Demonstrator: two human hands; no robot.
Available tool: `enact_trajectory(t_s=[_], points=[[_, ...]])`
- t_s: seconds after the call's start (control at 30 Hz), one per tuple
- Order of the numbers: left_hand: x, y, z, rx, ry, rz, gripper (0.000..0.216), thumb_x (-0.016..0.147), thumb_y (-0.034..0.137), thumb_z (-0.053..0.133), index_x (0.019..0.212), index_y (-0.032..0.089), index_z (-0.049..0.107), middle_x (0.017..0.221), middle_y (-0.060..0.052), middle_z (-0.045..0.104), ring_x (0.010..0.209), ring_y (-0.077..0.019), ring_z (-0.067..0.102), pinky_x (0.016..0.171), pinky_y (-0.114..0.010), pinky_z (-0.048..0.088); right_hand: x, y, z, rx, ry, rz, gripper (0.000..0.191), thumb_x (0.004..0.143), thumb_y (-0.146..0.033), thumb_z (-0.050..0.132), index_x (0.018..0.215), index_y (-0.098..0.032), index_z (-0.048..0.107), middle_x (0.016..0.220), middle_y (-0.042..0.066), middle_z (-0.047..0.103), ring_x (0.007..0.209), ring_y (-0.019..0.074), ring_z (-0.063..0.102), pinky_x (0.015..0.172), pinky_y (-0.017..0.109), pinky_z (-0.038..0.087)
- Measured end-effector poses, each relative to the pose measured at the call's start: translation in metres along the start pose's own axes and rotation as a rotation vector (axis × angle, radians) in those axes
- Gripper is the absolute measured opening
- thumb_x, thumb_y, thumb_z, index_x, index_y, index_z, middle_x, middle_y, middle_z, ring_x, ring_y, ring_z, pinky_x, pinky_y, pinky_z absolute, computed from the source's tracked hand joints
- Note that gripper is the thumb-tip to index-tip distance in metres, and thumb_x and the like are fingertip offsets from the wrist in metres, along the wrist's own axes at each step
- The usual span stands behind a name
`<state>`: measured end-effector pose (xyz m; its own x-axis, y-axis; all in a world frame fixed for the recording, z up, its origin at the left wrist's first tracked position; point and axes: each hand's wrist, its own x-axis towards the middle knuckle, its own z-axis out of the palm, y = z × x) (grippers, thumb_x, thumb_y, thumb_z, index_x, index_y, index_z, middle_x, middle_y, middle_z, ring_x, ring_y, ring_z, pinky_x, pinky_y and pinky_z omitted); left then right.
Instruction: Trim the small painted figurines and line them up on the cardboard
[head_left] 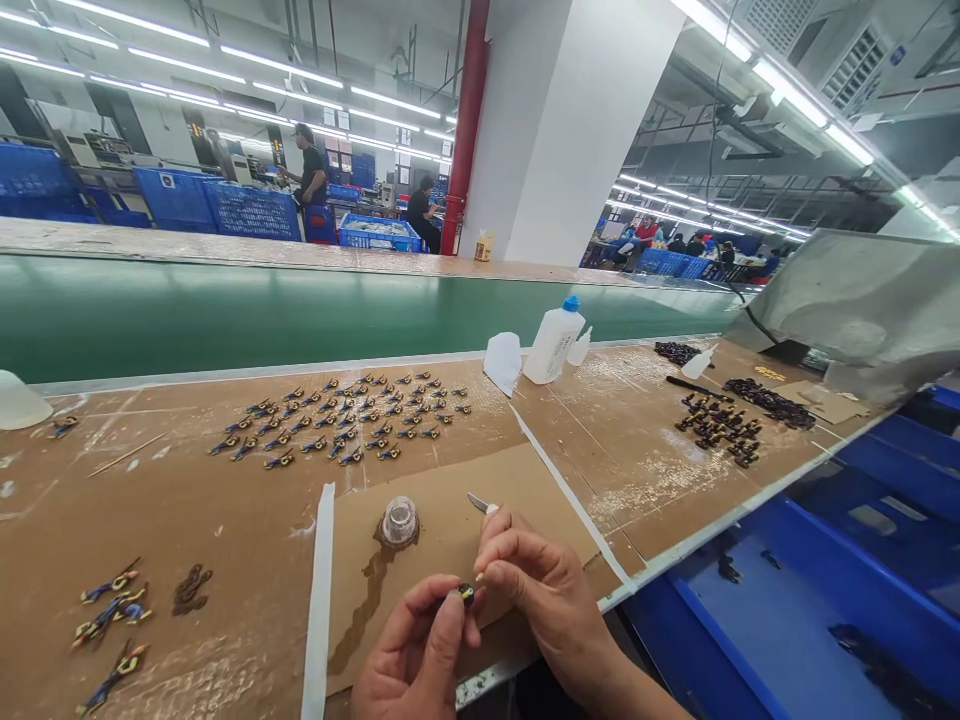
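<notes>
My left hand (420, 650) is closed in a pinch on a tiny dark piece with a yellow spot (466, 594) near the table's front edge. My right hand (536, 580) is closed around a small metal blade (478, 502) whose tip sticks out toward the left, and its fingertips touch the tiny piece. Just beyond the hands stands a small clear glue pot (399, 520) on a cardboard sheet (450, 510), with a dark stain running from it. Several small blue and yellow figures (345, 420) lie in rows farther back.
A green conveyor belt (300, 310) runs behind the table. A white bottle with a blue cap (553, 342) and dark parts (720, 420) sit at the right. A few figures (112, 610) lie at the left front. Blue crates (825, 600) are right. Other people work far behind.
</notes>
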<state>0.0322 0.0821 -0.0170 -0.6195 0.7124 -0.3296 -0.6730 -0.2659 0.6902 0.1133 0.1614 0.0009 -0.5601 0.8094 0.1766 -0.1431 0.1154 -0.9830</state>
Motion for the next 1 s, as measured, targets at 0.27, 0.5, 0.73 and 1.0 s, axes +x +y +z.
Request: enact_trajectory(t_s=[0.27,0.5,0.73,1.0], points=[[0.0,0.0,-0.001,-0.009,0.024,-0.027,0.034,0.044,0.037,0.086,0.069,0.018,0.072,0.045,0.0,0.059,0.052,-0.009,0.06,0.064,-0.014,0.05,-0.001,-0.003,-0.005,-0.17,-0.073,-0.099,0.015,0.081,-0.037,0.064,0.075,-0.025,0.07,0.076,0.0,0.051,0.077,0.0144,0.05,0.074,0.029,0.039],[-0.001,0.0,-0.002,-0.003,0.017,-0.023,0.031,0.046,0.037,0.086,0.068,0.02,0.072,0.046,0.0,0.06,0.046,-0.0053,0.052,0.059,-0.012,0.048,-0.001,-0.006,-0.007,-0.23,-0.116,-0.147,0.013,0.084,-0.035,0.061,0.078,-0.026,0.069,0.078,0.0,0.05,0.079,0.0139,0.049,0.077,0.028,0.039],[0.0,-0.003,-0.004,0.014,0.043,-0.015,0.032,0.047,0.036,0.086,0.069,0.017,0.071,0.046,0.001,0.057,0.047,-0.0059,0.053,0.056,-0.013,0.049,0.001,-0.01,-0.009,-0.279,-0.159,-0.162,0.015,0.085,-0.035,0.059,0.079,-0.024,0.068,0.079,0.0,0.049,0.08,0.0133,0.049,0.078,0.029,0.039],[-0.005,-0.003,-0.005,0.113,0.066,0.035,0.03,0.049,0.036,0.085,0.07,0.019,0.072,0.048,0.002,0.058,0.047,-0.0042,0.052,0.048,-0.009,0.041,0.002,-0.021,-0.017,-0.47,-0.23,-0.242,0.01,0.085,-0.022,0.06,0.08,-0.021,0.068,0.08,0.001,0.051,0.083,0.0139,0.049,0.08,0.031,0.039]])
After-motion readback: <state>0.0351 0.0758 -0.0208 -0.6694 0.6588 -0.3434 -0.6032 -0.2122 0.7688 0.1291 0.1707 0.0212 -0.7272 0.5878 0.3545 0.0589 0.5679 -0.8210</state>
